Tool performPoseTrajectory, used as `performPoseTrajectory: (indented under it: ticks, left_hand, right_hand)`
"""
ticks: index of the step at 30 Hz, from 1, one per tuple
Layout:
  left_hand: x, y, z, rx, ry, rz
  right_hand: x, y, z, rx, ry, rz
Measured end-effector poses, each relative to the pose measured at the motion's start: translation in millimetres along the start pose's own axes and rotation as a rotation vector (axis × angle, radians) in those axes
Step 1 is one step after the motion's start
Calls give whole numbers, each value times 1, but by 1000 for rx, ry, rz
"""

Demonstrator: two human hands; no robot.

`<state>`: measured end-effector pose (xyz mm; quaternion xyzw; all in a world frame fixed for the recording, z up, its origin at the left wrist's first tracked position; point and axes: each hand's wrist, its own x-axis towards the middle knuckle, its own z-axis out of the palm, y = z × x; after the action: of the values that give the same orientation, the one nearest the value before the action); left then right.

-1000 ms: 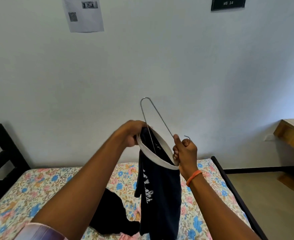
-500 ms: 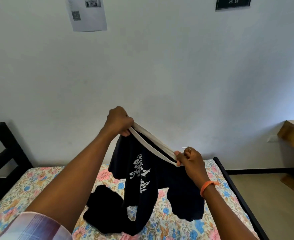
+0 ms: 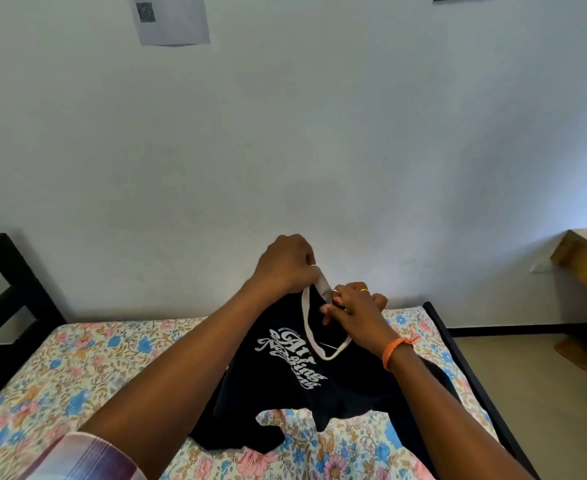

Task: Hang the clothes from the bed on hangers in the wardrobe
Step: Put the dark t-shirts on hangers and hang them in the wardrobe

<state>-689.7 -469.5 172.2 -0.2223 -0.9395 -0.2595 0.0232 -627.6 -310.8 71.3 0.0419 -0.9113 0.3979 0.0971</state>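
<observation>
My left hand (image 3: 286,266) and right hand (image 3: 354,308) pinch the collar of the shirt (image 3: 295,372), held above the bed (image 3: 77,368) near its far edge, I judge mid-hangering; next, seat the shoulders.

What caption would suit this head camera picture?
Both hands, left and right, hold a black T-shirt by its white collar above a flowered bed.

Left hand (image 3: 286,265): fingers curled, pinching, arm extended forward | Right hand (image 3: 352,304): fingers curled, gripping; just beside left
</observation>
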Motion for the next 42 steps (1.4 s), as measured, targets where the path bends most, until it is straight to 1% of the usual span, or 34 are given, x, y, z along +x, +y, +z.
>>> performPoseTrajectory:
  ticks: [3, 6, 8, 9, 12, 14, 15, 16, 17, 19, 22, 24, 25, 26, 28, 30, 31, 33, 35, 38, 40, 42]
  left_hand:
    - [-6, 7, -2, -249, -30, -34]
    - [-13, 7, -1, -414, -131, -76]
    - [-15, 0, 2, -427, -228, -66]
    - [-17, -5, 4, -425, -246, -70]
    - [-21, -17, 8, -449, -189, -128]
    - [-23, -19, 10, -454, -185, -167]
    - [-23, -18, 12, -438, -180, -188]
    - [-23, -17, 15, -415, -160, -214]
    - [-24, -15, 18, -395, -130, -247]
    - [-25, -13, 24, -410, -55, -315]
    - [-27, -9, 32, -608, 13, -387]
    - [-27, -3, 37, -736, 7, -400]
    - [-27, 1, 39, -769, -6, -391]
    - [-26, 5, 40, -787, -22, -378]
    - [-23, 5, 40, -794, -48, -359]
    - [-21, -2, 37, -753, -84, -329]
    - [-21, -9, 36, -685, -96, -288]
    - [-21, -21, 35, -454, -98, -153]
    - [-20, -34, 34, -258, -94, -28]
    - [-13, -50, 33, -169, -124, 71]
    - [-14, -54, 31, -103, -80, 71]
    - [-13, -53, 30, -27, 31, 102]
  right_hand:
    - [2, -5, -4, -91, -23, 14]
    - [3, -11, -7, -274, -84, -7]
    - [4, -10, -15, -228, -35, 16]
    - [5, -9, -20, -178, 14, 30]
    - [9, -9, -42, -39, 161, 75]
    - [9, -14, -52, -16, 201, 100]
    - [9, -16, -54, 9, 188, 117]
    - [9, -19, -54, 51, 139, 138]
    - [9, -22, -52, 108, 72, 161]
    - [9, -26, -48, 109, -62, 180]
    - [6, -32, -51, -9, -299, 122]
    - [4, -36, -48, -142, -398, 38]
    - [4, -37, -45, -212, -393, -2]
    - [4, -37, -42, -250, -348, -33]
    - [3, -34, -39, -216, -223, -61]
    - [2, -30, -43, -97, -146, -26]
    - [1, -28, -47, -29, -132, -6]
    - [0, -27, -57, 52, -108, 13]
    - [2, -28, -66, 51, -89, 5]
    - [4, -30, -74, -13, -96, -13]
    - [3, -31, -75, -5, -102, -14]
    - [3, -28, -75, 120, -157, -1]
